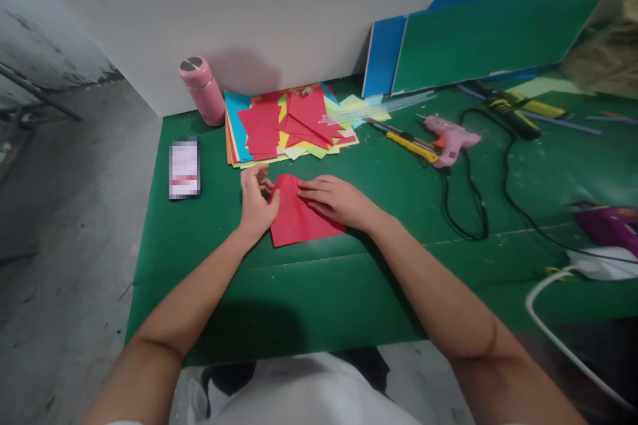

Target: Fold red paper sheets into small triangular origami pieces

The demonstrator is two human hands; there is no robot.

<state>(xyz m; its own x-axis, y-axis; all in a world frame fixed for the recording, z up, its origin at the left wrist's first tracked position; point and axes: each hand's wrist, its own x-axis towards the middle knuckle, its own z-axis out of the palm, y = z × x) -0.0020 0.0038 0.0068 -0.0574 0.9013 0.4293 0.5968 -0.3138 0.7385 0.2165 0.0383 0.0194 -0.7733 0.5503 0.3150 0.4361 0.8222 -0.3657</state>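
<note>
A sheet of red paper [294, 222] lies on the green tabletop in front of me, its far edge curled up slightly. My left hand [258, 204] is at the paper's left edge, with the thumb along it and the fingers bent close around the far left corner. Across the right part of the sheet, my right hand [339, 200] lies palm down, its fingers stretched out and pressing on the paper near the middle. The hand and wrist cover the sheet's upper right part.
Behind the hands is a pile of coloured paper [262, 126]. A pink bottle [205, 93] and a phone [184, 169] are at left. To the right lie a yellow utility knife [411, 146], glue sticks [383, 107], a pink glue gun [448, 139] with cord and a white power strip [605, 264].
</note>
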